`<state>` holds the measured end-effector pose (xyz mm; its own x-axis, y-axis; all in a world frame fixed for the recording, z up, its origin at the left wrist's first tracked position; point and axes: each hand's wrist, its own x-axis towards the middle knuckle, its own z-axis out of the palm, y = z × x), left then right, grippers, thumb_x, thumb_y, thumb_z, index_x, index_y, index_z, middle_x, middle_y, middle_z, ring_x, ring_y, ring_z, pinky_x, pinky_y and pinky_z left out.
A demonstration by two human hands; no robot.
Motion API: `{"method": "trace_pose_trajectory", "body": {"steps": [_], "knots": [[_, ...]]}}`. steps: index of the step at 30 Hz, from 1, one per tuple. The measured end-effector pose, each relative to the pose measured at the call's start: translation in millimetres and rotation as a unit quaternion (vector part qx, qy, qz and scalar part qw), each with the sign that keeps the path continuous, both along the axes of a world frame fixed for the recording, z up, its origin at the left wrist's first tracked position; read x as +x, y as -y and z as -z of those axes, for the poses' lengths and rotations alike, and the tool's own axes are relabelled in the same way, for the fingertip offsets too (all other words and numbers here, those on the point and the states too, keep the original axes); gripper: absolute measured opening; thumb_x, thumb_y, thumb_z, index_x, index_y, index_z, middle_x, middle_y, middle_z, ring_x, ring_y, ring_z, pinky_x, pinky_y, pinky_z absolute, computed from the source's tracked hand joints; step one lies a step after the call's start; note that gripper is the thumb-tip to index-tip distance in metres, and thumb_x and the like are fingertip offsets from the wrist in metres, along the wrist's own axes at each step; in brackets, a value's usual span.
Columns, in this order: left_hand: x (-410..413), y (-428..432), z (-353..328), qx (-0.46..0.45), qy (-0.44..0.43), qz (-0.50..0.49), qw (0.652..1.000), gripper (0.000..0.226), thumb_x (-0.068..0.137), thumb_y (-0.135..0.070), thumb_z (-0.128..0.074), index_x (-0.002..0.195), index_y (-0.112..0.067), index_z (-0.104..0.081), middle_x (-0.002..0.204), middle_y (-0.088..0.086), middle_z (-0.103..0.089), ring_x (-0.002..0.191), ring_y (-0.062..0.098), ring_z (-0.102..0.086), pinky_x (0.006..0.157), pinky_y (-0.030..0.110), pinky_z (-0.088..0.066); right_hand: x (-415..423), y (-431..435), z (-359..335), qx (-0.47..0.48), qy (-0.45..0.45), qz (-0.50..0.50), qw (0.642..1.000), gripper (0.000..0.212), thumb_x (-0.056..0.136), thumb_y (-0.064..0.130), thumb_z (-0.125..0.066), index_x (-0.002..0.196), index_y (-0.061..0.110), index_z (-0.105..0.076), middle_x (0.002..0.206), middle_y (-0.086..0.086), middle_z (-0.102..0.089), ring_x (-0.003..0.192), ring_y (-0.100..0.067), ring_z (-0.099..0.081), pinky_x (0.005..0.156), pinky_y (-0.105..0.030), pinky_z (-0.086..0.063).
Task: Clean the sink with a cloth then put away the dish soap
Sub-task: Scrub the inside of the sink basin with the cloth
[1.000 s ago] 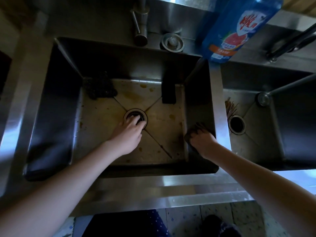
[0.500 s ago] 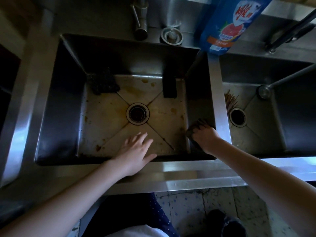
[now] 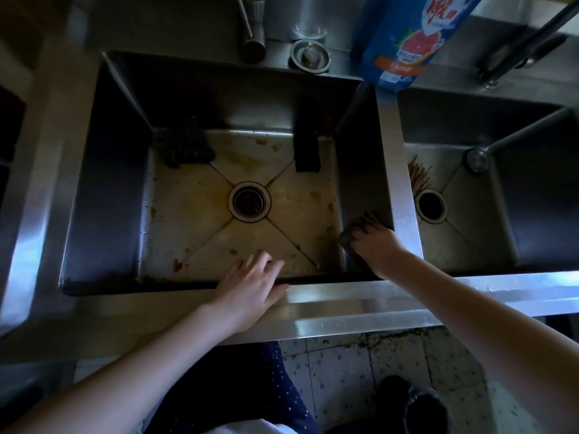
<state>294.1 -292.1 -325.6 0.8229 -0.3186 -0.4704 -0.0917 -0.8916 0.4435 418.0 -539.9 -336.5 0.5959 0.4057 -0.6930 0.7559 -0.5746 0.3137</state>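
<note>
Now the right hand (image 3: 379, 247) is at the lower right of the left basin. Its grip is clenched around a dark cloth (image 3: 357, 228), which it presses against the right wall of the sink (image 3: 103, 183). The left hand (image 3: 250, 286) lies over the front rim at the lower centre, its grip released, with the fingers straight. Brown stains (image 3: 177, 264) mark the basin floor around the drain (image 3: 249, 201). The blue dish soap bottle (image 3: 407, 42) stands at the upper right, on the ledge behind the divider of the 2 basins.
</note>
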Motion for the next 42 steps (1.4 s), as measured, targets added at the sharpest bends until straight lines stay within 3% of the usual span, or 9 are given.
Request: {"method": "trace_pose_trajectory", "body": {"steps": [4, 11, 16, 20, 25, 38, 40, 42], "knots": [[-0.2, 0.9, 2.9, 0.005, 0.011, 0.007, 1.0, 0.057, 0.095, -0.053, -0.021, 0.143, -0.023, -0.024, 0.139, 0.002, -0.032, 0.124, 0.02, -0.033, 0.099, 0.037, -0.031, -1.5, -0.2, 0.7, 0.01, -0.001, 0.023, 1.0, 0.044, 0.094, 0.019, -0.048, 0.138, 0.018, -0.045, 0.142, -0.005, -0.046, 0.132, -0.027, -0.042, 0.121, -0.04, -0.013], [2.8, 1.4, 3.2, 0.008, -0.03, 0.019, 0.999, 0.06, 0.094, -0.056, -0.016, 0.146, -0.024, -0.015, 0.152, 0.001, -0.016, 0.136, 0.023, -0.02, 0.11, 0.046, -0.018, -0.7, 0.7, 0.6, -0.004, 0.009, -0.007, 1.0, 0.044, 0.094, 0.018, -0.048, 0.139, 0.016, -0.044, 0.142, -0.005, -0.046, 0.134, -0.027, -0.039, 0.122, -0.041, -0.001], [8.1, 8.7, 1.1, 0.01, -0.018, -0.015, 1.0, 0.064, 0.092, -0.06, -0.016, 0.146, -0.026, -0.014, 0.155, 0.0, -0.012, 0.139, 0.023, -0.018, 0.113, 0.046, -0.016, 16.5, -0.7, -0.7, -0.004, -0.017, -0.014, 1.0, 0.045, 0.093, 0.017, -0.053, 0.138, 0.015, -0.045, 0.143, -0.007, -0.045, 0.133, -0.027, -0.041, 0.119, -0.04, -0.02], [8.0, 25.1, -0.9, 0.004, -0.011, -0.066, 0.998, 0.07, 0.088, -0.065, -0.016, 0.145, -0.023, -0.021, 0.152, 0.003, -0.019, 0.138, 0.023, -0.021, 0.111, 0.044, -0.02, 39.5, -2.5, 1.0, 0.002, -0.012, -0.058, 0.998, 0.044, 0.095, 0.02, -0.05, 0.138, 0.016, -0.044, 0.143, -0.007, -0.044, 0.133, -0.027, -0.04, 0.118, -0.041, -0.017], [16.1, 54.4, 0.0, 0.027, 0.041, -0.096, 0.994, 0.071, 0.087, -0.064, -0.017, 0.143, -0.02, -0.026, 0.136, 0.005, -0.04, 0.124, 0.025, -0.038, 0.102, 0.038, -0.029, 72.5, -4.2, -2.9, 0.006, 0.024, -0.106, 0.994, 0.05, 0.09, 0.022, -0.053, 0.139, 0.015, -0.043, 0.141, -0.009, -0.044, 0.13, -0.031, -0.042, 0.115, -0.045, -0.017], [17.8, 72.0, 4.9, 0.106, 0.072, -0.112, 0.985, 0.063, 0.094, -0.057, -0.015, 0.142, -0.02, -0.029, 0.125, 0.006, -0.043, 0.109, 0.025, -0.044, 0.091, 0.035, -0.033, 119.0, -10.2, -1.6, 0.031, 0.023, -0.121, 0.992, 0.049, 0.091, 0.027, -0.054, 0.138, 0.02, -0.041, 0.14, -0.008, -0.046, 0.132, -0.029, -0.042, 0.119, -0.045, -0.013], [17.4, 72.4, 5.3, 0.104, 0.071, -0.116, 0.985, 0.062, 0.094, -0.057, -0.015, 0.142, -0.02, -0.029, 0.125, 0.006, -0.042, 0.109, 0.025, -0.043, 0.091, 0.035, -0.033, 118.2, -9.9, -2.4, 0.026, 0.017, -0.128, 0.991, 0.045, 0.091, 0.023, -0.052, 0.135, 0.018, -0.045, 0.139, -0.008, -0.048, 0.13, -0.03, -0.044, 0.118, -0.045, -0.017], [17.1, 72.8, 6.1, 0.103, 0.078, -0.121, 0.984, 0.061, 0.094, -0.056, -0.016, 0.14, -0.019, -0.031, 0.122, 0.006, -0.044, 0.107, 0.025, -0.044, 0.091, 0.036, -0.034, 117.8, -9.4, -4.5, 0.03, 0.003, -0.134, 0.991, 0.036, 0.092, 0.02, -0.049, 0.128, 0.018, -0.052, 0.134, -0.007, -0.052, 0.124, -0.029, -0.05, 0.111, -0.043, -0.03]]}}
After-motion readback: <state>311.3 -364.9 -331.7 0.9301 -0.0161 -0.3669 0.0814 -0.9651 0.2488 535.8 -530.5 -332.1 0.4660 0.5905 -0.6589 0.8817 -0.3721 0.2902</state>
